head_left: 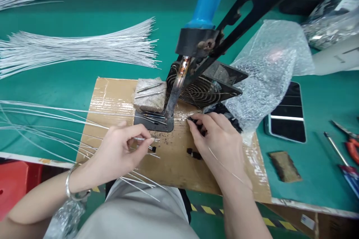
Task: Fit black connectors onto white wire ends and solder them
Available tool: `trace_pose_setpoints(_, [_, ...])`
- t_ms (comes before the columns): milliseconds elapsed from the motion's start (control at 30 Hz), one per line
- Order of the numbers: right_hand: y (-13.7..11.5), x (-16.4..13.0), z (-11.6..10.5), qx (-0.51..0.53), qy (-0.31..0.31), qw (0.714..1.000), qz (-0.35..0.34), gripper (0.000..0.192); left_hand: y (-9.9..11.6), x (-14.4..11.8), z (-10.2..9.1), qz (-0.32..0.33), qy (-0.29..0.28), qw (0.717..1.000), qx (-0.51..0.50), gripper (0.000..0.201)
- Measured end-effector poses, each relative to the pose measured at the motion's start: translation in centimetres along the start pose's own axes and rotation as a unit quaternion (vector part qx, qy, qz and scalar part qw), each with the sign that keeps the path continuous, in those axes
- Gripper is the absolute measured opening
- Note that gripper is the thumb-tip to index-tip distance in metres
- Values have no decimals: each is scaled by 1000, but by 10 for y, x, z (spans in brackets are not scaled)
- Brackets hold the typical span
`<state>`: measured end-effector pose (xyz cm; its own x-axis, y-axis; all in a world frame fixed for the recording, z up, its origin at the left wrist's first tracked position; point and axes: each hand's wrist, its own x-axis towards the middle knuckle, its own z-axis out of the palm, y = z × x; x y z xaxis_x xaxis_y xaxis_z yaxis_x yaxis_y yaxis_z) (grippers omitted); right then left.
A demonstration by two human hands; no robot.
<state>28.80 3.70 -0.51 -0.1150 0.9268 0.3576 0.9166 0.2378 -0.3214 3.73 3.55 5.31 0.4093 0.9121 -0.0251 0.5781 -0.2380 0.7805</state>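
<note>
My left hand (123,145) is closed in a pinch on thin white wires (56,110), which trail off to the left. Just past its fingertips, a small black piece (153,149) shows beside the wire ends. My right hand (218,138) has thumb and forefinger together on a small black piece (190,118), by a dark heap partly hidden behind the hand. Other small black pieces (193,153) lie on the cardboard (168,171) between the hands. Above, a soldering iron (206,2) with a blue handle is clamped tip down over a dark plate (169,127) bearing wire ends.
A worn block (150,102) carries thin metal rods, with a fan (199,89) behind the iron. A bundle of white wires (84,48) lies at the left. On the right are a bubble-wrap bag (260,71), a phone (287,123), a brown pad (284,166) and red-handled pliers (352,149).
</note>
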Motion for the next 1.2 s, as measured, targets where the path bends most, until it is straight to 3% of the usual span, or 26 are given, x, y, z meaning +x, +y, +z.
trace_pose_setpoints(333, [-6,-6,-2,-17,32,999,-34,16,-3,7,-3,-106,-43,988,-102,18])
trace_pose_setpoints(633, [-10,-7,-3,-15,47,998,-30,15,-3,14,-2,-123,-56,981,-143,16])
trace_pose_setpoints(800, [-35,-23,-21,102,59,993,-23,4,-5,17,-1,-122,-58,983,-128,16])
trace_pose_setpoints(933, [-69,-46,-31,203,-48,972,-106,22,-8,20,0,-124,-63,980,-138,13])
trace_pose_setpoints(1100, [-105,-58,-14,205,-95,950,-215,37,-11,22,3,-122,-54,983,-128,11])
trace_pose_setpoints(1200, [-117,-53,-3,170,-138,928,-300,27,-13,24,4,-115,-51,983,-135,11])
